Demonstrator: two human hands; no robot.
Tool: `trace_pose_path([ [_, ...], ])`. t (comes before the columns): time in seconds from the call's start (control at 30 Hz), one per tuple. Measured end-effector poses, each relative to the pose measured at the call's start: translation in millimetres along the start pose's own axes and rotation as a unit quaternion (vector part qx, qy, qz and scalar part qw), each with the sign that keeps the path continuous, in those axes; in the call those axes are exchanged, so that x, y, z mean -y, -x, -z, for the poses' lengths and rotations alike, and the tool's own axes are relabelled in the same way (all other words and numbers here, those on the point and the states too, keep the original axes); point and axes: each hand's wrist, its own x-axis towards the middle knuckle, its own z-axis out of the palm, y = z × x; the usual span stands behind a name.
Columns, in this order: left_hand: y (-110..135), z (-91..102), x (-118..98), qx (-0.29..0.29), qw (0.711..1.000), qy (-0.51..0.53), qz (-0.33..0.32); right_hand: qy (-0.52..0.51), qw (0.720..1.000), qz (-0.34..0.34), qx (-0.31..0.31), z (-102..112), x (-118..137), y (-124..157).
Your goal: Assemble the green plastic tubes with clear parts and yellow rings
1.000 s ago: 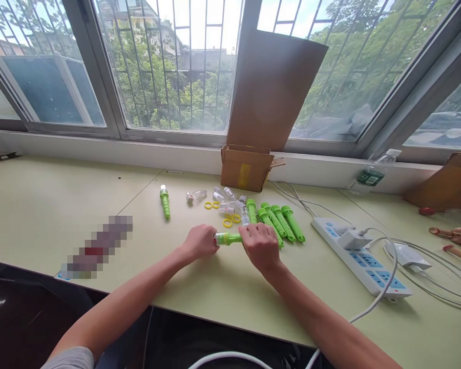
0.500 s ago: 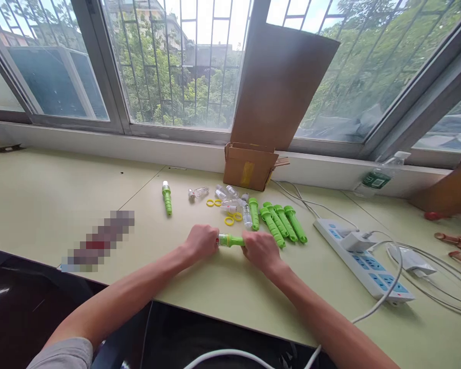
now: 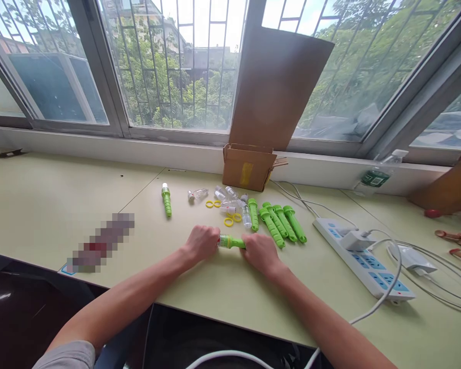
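Between my two hands, a green ribbed plastic tube with a clear end piece (image 3: pixel 230 241) is held level over the table. My left hand (image 3: pixel 203 242) is closed around its clear end, and my right hand (image 3: pixel 262 252) grips the green handle end. Both palms hide the ends of it. Just beyond are several loose clear plastic pieces (image 3: pixel 246 215) and several yellow rings (image 3: pixel 228 222). Several green ribbed tubes (image 3: pixel 272 227) lie to the right of these. Farther left stands apart one green tube with a white-tipped clear end (image 3: pixel 166 201), lying on the table.
A white power strip (image 3: pixel 363 261) with plugs and cables lies at the right, beside a white adapter (image 3: pixel 413 258). At the back are a small cardboard box (image 3: pixel 248 166) and a plastic bottle (image 3: pixel 378 177). A blurred-out object (image 3: pixel 100 246) lies at the left near the table edge.
The camera view has shifted slightly. Both hands keep their hold on the green tube, and the right hand's knuckles have turned a little; the things on the table stay put.
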Motion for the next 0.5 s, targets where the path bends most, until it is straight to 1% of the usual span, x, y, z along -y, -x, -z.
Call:
trace_pose_path([
  [0.1, -1.6, 0.3, 0.9, 0.001, 1.0, 0.001, 0.006, -0.006, 1.0, -0.004, -0.024, -6.5, -0.5, -0.6],
  [0.17, -2.8, 0.5, 1.9, 0.006, 1.0, 0.006, 0.013, -0.001, 0.998, 0.001, -0.059, -8.6, -0.6, -0.3],
  [0.2, -3.4, 0.7, 2.6, 0.008, 1.0, 0.012, 0.018, 0.006, 0.996, 0.003, -0.089, -8.5, -0.5, 0.0],
  [0.27, -4.4, 1.4, 4.0, 0.015, 0.999, 0.036, 0.027, 0.03, 0.985, 0.007, -0.172, -6.3, -0.5, 0.5],
  [0.33, -4.7, 2.6, 5.2, 0.022, 0.997, 0.072, 0.033, 0.052, 0.964, 0.016, -0.259, -3.3, -1.1, 0.3],
  [0.37, -4.6, 3.3, 5.6, 0.027, 0.995, 0.088, 0.033, 0.059, 0.955, 0.024, -0.289, -2.2, -1.7, -0.1],
  [0.4, -4.4, 4.0, 5.8, 0.033, 0.994, 0.1, 0.032, 0.063, 0.95, 0.032, -0.304, -1.8, -2.3, -0.7],
  [0.43, -4.2, 4.7, 5.9, 0.038, 0.993, 0.106, 0.031, 0.065, 0.949, 0.037, -0.305, -2.2, -3.1, -1.5],
  [0.5, -3.8, 5.5, 5.8, 0.047, 0.993, 0.101, 0.034, 0.064, 0.961, 0.038, -0.267, -5.3, -4.5, -3.1],
])
